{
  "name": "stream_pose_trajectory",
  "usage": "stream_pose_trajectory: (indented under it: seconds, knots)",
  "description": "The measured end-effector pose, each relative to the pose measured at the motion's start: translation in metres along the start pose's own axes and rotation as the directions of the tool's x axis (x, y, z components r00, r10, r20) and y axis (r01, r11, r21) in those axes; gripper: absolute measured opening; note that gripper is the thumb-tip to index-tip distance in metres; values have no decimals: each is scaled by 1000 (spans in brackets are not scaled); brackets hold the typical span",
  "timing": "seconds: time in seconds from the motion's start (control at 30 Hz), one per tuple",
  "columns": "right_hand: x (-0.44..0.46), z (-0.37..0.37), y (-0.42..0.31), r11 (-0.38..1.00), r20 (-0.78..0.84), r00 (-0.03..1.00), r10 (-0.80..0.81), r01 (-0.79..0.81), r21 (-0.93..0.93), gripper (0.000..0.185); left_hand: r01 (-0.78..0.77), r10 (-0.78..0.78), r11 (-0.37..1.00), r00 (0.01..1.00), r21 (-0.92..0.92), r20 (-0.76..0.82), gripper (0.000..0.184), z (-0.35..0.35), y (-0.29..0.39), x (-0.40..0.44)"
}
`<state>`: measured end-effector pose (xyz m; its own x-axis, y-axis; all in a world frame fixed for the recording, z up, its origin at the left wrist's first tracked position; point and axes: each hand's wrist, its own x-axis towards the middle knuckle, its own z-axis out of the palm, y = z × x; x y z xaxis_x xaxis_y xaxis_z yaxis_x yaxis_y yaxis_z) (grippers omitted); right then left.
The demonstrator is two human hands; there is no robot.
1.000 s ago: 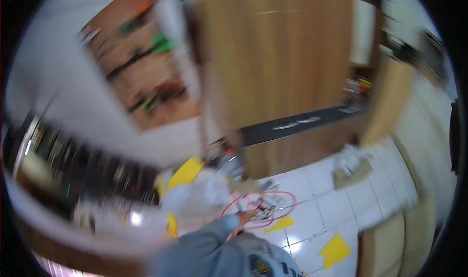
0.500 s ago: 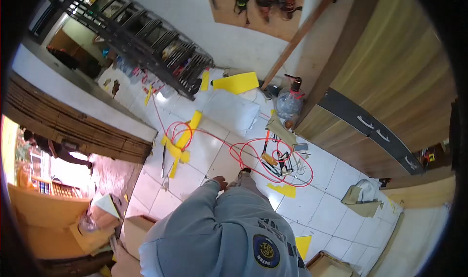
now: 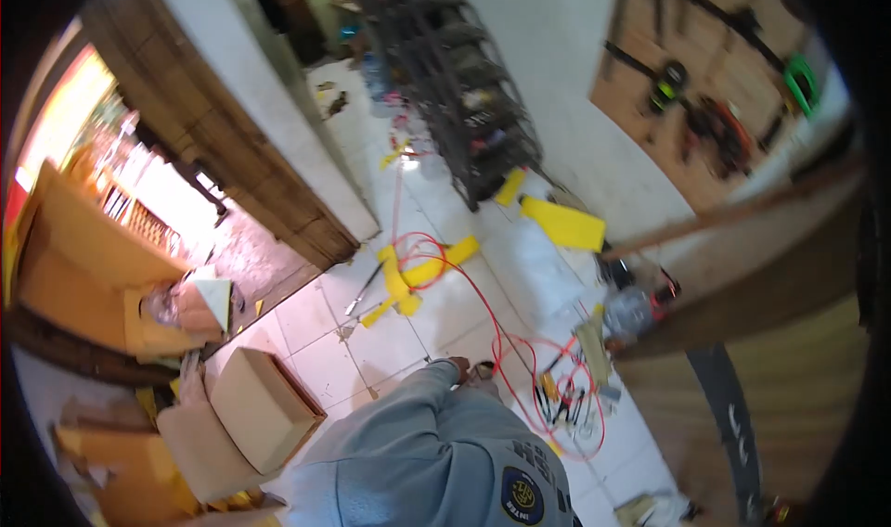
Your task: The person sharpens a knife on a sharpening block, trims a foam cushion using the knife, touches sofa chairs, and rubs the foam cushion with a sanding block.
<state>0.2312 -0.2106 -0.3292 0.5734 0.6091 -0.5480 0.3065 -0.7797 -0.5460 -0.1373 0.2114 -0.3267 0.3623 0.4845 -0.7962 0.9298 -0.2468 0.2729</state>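
My left hand [image 3: 461,369] hangs low in front of my body, below the grey-blue sleeve [image 3: 399,425]. It is small and blurred, and its fingers cannot be made out. Beside it shows my foot [image 3: 484,370] on the white tiles. My right hand is out of view. Ahead of the hand, a thin red hose or cable [image 3: 471,286] runs in loops over the floor. A yellow strip [image 3: 453,260] lies within one loop. To the right, several small tools [image 3: 562,400] lie inside the other loops.
A dark metal rack [image 3: 455,82] stands by the wall. A yellow sheet [image 3: 563,224] and a clear water jug [image 3: 628,314] are at the right. At the left are a beige padded seat [image 3: 264,406], a cardboard box [image 3: 93,239] and a person [image 3: 176,160] outside the doorway.
My view has swung to the left, so the room appears rotated and shifted right. The doorway and the beige seat show more fully. My left hand remains low in front of me.
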Motion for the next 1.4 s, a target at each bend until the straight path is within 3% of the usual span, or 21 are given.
stream_pose_trajectory:
  seconds: [0.2,0.3,0.33,0.4,0.57,0.67,0.73,0.77,0.83,0.87,0.9,0.93,1.0,1.07,1.1,1.13,1.17,1.2,1.23,1.37,1.4]
  knots:
    - [127,14,-58,954,222,942,-253,280,-103,32,-168,-155,848,828,-503,-539,44,-109,-7,-12]
    - [197,27,-39,791,293,800,-523,584,-184,31,-235,-250,717,792,-656,-557,43,-120,-18,-60]
    - [181,7,-91,990,356,924,-141,133,47,26,-216,-299,683,788,-697,-538,43,-108,-25,-69]
    - [159,-38,-175,981,342,919,-194,186,59,30,-130,-412,684,743,-718,-527,44,-64,-46,-79]
    - [211,-55,-154,983,324,943,-73,14,182,31,330,-677,569,707,-753,-202,51,142,-83,-121]
    - [216,-58,-140,987,322,945,-53,0,163,31,644,-604,575,750,-505,269,40,186,-54,-190]
    - [244,-44,-85,990,312,941,-131,105,98,31,590,-589,625,786,-511,188,39,188,-45,-186]
    - [237,-46,-87,991,369,929,-32,-19,134,31,563,-577,648,802,-513,151,39,197,-44,-177]
    - [264,-36,-63,938,442,872,-211,307,-158,28,514,-549,692,831,-508,93,38,217,-44,-163]
    - [267,-26,-50,850,491,830,-266,442,-286,27,487,-524,723,849,-490,69,38,222,-46,-162]
    - [264,-13,-32,701,365,749,-553,655,-281,26,448,-479,770,876,-455,51,38,226,-49,-160]
    - [258,-17,-48,654,449,738,-504,665,-359,25,429,-453,716,886,-551,100,44,192,-58,-157]
    - [239,-10,-96,537,561,700,-442,707,-460,24,235,-487,581,868,-780,-101,51,190,-89,-104]
    - [245,1,-112,325,624,588,-515,807,-493,18,35,-380,650,880,-759,-285,26,112,-96,-93]
    - [233,-1,-140,682,367,809,-458,585,-438,22,-15,-306,813,840,-582,-449,27,81,-103,-85]
    - [214,-8,-201,889,264,930,-254,332,-316,25,-114,187,981,780,158,-597,25,74,-142,-53]
    - [215,-7,-222,917,210,947,-243,295,-268,28,-58,28,998,785,-29,-619,25,33,-139,-60]
    - [216,-5,-241,939,159,958,-237,268,-217,32,55,-376,703,875,-709,-305,31,-15,-134,-55]
    - [213,-7,-271,958,140,968,-207,230,-174,34,32,-462,553,843,-832,-275,42,-26,-157,-31]
    - [199,-11,-337,947,24,951,-309,310,-84,33,-42,-438,598,820,-801,-370,45,-110,-214,4]
    - [185,-15,-361,975,36,976,-216,217,-41,33,-7,-459,628,804,-778,-378,43,-131,-221,3]
